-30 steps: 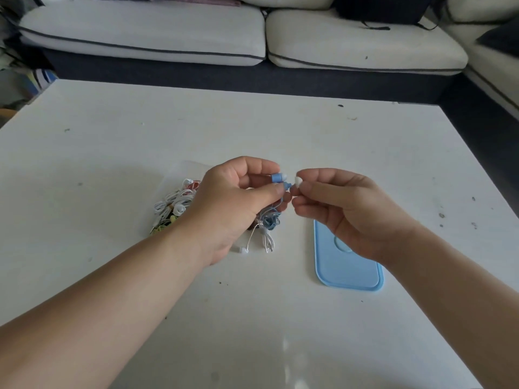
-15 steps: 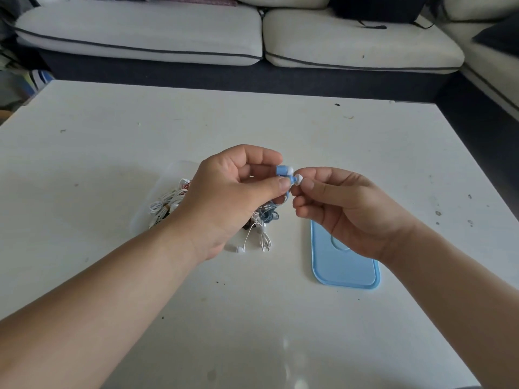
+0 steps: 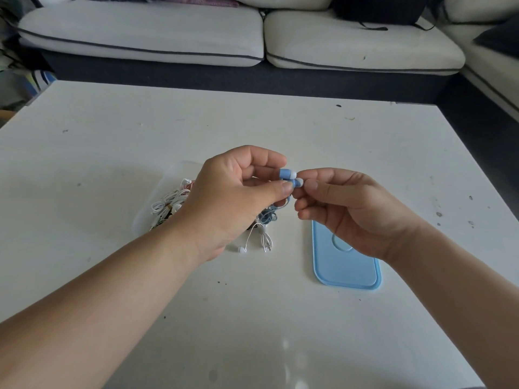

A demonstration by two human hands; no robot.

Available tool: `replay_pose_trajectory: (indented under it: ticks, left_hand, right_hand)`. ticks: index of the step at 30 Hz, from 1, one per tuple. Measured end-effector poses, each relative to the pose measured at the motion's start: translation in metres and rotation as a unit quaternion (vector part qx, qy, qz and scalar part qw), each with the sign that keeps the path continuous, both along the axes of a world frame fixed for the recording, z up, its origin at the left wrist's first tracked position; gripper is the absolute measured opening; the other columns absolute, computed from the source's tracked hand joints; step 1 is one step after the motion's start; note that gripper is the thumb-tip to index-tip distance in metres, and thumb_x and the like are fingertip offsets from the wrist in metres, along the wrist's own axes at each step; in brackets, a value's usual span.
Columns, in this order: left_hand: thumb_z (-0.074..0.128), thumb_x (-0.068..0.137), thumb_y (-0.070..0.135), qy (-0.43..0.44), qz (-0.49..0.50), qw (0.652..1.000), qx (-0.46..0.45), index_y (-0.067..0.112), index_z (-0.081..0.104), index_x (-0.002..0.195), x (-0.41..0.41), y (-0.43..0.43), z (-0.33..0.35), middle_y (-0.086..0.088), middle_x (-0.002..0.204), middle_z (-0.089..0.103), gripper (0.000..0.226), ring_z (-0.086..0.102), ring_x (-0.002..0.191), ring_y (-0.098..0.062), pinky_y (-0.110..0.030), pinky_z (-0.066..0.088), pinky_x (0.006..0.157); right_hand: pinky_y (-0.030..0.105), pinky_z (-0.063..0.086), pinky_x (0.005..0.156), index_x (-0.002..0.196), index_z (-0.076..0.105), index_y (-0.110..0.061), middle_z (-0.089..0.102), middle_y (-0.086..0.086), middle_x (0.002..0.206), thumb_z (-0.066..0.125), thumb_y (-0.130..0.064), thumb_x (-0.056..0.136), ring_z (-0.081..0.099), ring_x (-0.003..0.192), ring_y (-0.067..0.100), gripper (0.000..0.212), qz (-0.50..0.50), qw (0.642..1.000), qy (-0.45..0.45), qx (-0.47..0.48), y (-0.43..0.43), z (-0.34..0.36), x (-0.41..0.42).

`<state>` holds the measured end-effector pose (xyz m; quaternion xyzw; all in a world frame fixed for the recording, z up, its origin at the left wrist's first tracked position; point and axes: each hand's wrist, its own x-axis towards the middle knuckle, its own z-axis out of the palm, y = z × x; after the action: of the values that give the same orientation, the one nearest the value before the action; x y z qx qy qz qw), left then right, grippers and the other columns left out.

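Left grip (image 3: 230,197) is over mid-desk (image 3: 112,122) w/ fingers curled, thumb & forefinger pinching the stems of two blue buds (image 3: 290,178), held above the surface. The buds sit one over the other, white tips pointing right. Right grip (image 3: 351,209) meets them from the right, fingers curled, thumb & forefinger tips closing on the white tip of the lower bud; the other fingers are tucked under and hold nothing. A blue cord (image 3: 268,217) drops from the left grip to a small tangle on the desk just below the grips. A white earphone (image 3: 252,240) lies loose beside that tangle, toward the near edge. Behind the left wrist, toward the left edge, is a clear tub (image 3: 146,220) w/ a knot of white cables (image 3: 168,200) in it; can't tell how many sets. A blue lid (image 3: 346,270) lies flat right of centre, nearer the near edge, its far end hidden under the right wrist. A sofa (image 3: 140,37) runs beyond the far edge.
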<state>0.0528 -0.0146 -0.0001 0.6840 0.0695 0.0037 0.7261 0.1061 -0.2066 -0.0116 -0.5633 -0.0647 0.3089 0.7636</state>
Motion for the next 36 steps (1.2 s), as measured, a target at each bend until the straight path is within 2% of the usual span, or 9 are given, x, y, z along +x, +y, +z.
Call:
replay_pose_trajectory:
  ticks: [5,13,19,25,27,29,32,36]
  left_hand:
    - [0.080,0.083,-0.004,0.005,-0.009,1.000,-0.012,0.012,0.072,0.108,-0.0002,0.0007,0.0004,-0.006,0.092,0.079,0.030,0.076,0.076,-0.023,-0.028,0.061,0.074]
    - [0.079,0.083,-0.007,0.006,-0.027,1.000,-0.014,0.009,0.072,0.106,-0.0005,0.0012,0.0011,-0.007,0.091,0.080,0.029,0.076,0.078,-0.022,-0.027,0.060,0.074]
    - [0.079,0.082,-0.006,0.013,-0.031,0.999,-0.001,0.009,0.072,0.101,-0.0015,0.0008,0.0003,-0.011,0.093,0.080,0.025,0.077,0.082,-0.028,-0.030,0.062,0.077]
    - [0.079,0.083,-0.006,0.019,-0.035,0.999,0.011,0.008,0.071,0.097,-0.0045,-0.0018,0.0028,-0.007,0.086,0.080,0.022,0.077,0.073,-0.018,-0.019,0.056,0.064]
    - [0.079,0.083,-0.006,0.024,-0.037,0.999,0.004,0.008,0.071,0.098,-0.0050,-0.0022,0.0022,-0.008,0.086,0.080,0.022,0.077,0.073,-0.020,-0.020,0.057,0.065]
    - [0.079,0.082,-0.006,0.024,-0.040,0.999,-0.003,0.008,0.071,0.098,-0.0053,-0.0026,0.0016,-0.008,0.086,0.080,0.022,0.076,0.074,-0.022,-0.023,0.058,0.068]
    - [0.079,0.082,-0.007,0.032,-0.042,0.998,-0.015,0.006,0.071,0.099,-0.0059,-0.0033,0.0024,-0.009,0.084,0.080,0.023,0.075,0.069,-0.020,-0.023,0.057,0.066]
    - [0.081,0.077,-0.005,0.066,-0.047,0.995,-0.063,0.004,0.071,0.101,-0.0063,-0.0038,0.0016,-0.014,0.089,0.079,0.028,0.074,0.072,-0.025,-0.028,0.060,0.068]
  right_hand:
    - [0.025,0.059,0.069,0.088,0.079,-0.008,0.071,0.011,0.085,0.059,-0.012,0.089,0.068,0.073,0.019,0.020,0.031,0.999,0.018,0.013,0.0000,0.0023,-0.0007]
    - [0.024,0.058,0.064,0.090,0.079,-0.006,0.071,0.010,0.084,0.061,-0.008,0.087,0.068,0.070,0.018,0.018,0.037,0.998,0.040,0.007,-0.0024,0.0015,-0.0002]
    - [0.024,0.058,0.062,0.088,0.078,-0.005,0.070,0.011,0.082,0.063,-0.007,0.085,0.068,0.069,0.018,0.016,0.038,0.998,0.044,0.001,-0.0021,-0.0014,-0.0008]
    - [0.024,0.056,0.061,0.087,0.076,-0.005,0.068,0.010,0.080,0.065,-0.006,0.083,0.066,0.067,0.018,0.012,0.051,0.997,0.052,-0.018,-0.0036,-0.0031,-0.0009]
    - [0.024,0.055,0.059,0.085,0.076,-0.006,0.067,0.010,0.079,0.066,-0.006,0.082,0.064,0.066,0.018,0.011,0.053,0.997,0.055,-0.022,-0.0039,-0.0032,-0.0006]
    - [0.024,0.055,0.059,0.085,0.075,-0.005,0.066,0.011,0.079,0.066,-0.006,0.082,0.063,0.065,0.018,0.009,0.057,0.997,0.050,-0.026,-0.0052,-0.0039,0.0001]
    - [0.027,0.054,0.061,0.094,0.067,-0.005,0.065,0.012,0.080,0.065,-0.003,0.087,0.062,0.067,0.021,0.008,0.068,0.997,0.027,-0.020,-0.0076,-0.0055,0.0018]
    - [0.030,0.055,0.063,0.094,0.065,-0.002,0.068,0.014,0.081,0.065,-0.001,0.085,0.064,0.067,0.023,0.009,0.052,0.997,-0.041,-0.031,-0.0086,-0.0055,0.0021]
